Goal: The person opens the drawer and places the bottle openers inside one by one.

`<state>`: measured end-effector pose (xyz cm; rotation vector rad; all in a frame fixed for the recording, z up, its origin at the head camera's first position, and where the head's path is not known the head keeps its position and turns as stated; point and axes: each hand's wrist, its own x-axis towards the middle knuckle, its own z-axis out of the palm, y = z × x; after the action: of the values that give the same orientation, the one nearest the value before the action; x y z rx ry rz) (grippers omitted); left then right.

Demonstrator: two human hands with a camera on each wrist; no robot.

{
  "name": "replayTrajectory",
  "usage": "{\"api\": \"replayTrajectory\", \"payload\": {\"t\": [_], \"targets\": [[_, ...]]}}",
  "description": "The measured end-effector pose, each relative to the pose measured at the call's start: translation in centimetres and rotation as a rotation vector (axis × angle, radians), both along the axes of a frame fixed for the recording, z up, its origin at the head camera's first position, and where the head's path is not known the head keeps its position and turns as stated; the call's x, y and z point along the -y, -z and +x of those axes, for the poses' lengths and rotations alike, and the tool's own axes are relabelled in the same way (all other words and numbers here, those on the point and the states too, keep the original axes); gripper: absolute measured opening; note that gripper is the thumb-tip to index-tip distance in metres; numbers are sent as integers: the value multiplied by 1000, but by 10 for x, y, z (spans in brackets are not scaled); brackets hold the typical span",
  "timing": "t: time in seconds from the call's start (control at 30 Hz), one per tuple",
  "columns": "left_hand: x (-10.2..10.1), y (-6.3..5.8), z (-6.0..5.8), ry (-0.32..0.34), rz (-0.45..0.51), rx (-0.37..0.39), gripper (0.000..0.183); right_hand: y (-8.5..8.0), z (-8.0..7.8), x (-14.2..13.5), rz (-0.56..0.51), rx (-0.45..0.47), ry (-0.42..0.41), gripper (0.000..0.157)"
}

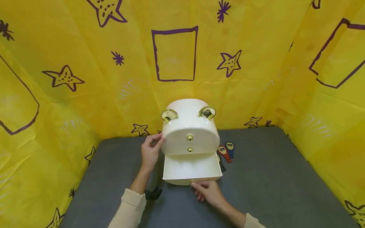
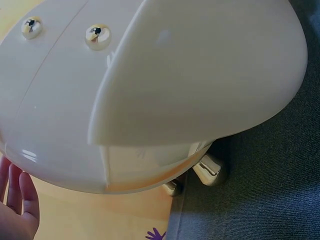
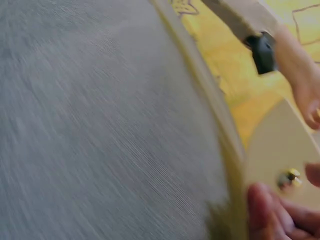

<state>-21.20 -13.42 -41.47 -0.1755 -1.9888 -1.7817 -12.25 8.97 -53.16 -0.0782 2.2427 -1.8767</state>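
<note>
A white cabinet [image 1: 186, 118] with gold ear-like shapes on top stands on the dark table. Its lowest drawer [image 1: 192, 166] is pulled well out, and the inside that shows is bare. My right hand [image 1: 209, 192] is at the front of this drawer, thumb and finger around its small gold knob [image 3: 289, 179]. My left hand [image 1: 151, 151] touches the cabinet's left side, fingers fairly straight, as the left wrist view also shows at its edge. Two more gold knobs [image 1: 189, 138] sit above on the upper front. Gold feet [image 2: 210, 170] show underneath.
Several bottle openers lie beside the cabinet on the right: a red one [image 1: 225, 154], a blue one [image 1: 229, 149] and a black one [image 1: 221, 164] partly hidden by the drawer. Yellow cloth [image 1: 131, 79] with purple drawings hangs behind and along both sides of the table [image 1: 271, 190].
</note>
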Motion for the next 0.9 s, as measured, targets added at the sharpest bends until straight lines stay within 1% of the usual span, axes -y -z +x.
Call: {"api": "replayTrajectory", "payload": {"t": [0.1, 0.17, 0.23, 0.33, 0.47, 0.57, 0.63, 0.73, 0.83, 0.9], "targets": [[0, 0, 0, -2, -7, -1, 25, -7, -2, -16, 16, -5, -115, 34], [0, -1, 0, 0, -8, -4, 25, -13, -4, -29, 49, -3, -197, 36], [0, -1, 0, 0, -9, -6, 25, -20, -6, -43, 83, -5, -277, 37], [0, -2, 0, 1, -7, -8, 25, -33, -11, -63, 91, 7, -376, 38], [0, -2, -1, 1, -2, -7, 25, -50, -19, -88, -1, 38, -486, 40], [-1, -3, -1, 0, -2, -6, 25, -60, -26, -105, -77, 52, -539, 41], [-1, -3, -1, 1, -3, -2, 25, -65, -32, -115, -103, 52, -543, 40], [-1, -3, -1, 1, -5, 5, 25, -67, -42, -124, -118, 48, -484, 38], [0, -3, -1, -2, -7, 8, 25, -65, -52, -129, -127, 85, -366, 38], [0, -3, -1, -3, -9, 7, 25, -61, -58, -129, -110, 98, -271, 39]]}}
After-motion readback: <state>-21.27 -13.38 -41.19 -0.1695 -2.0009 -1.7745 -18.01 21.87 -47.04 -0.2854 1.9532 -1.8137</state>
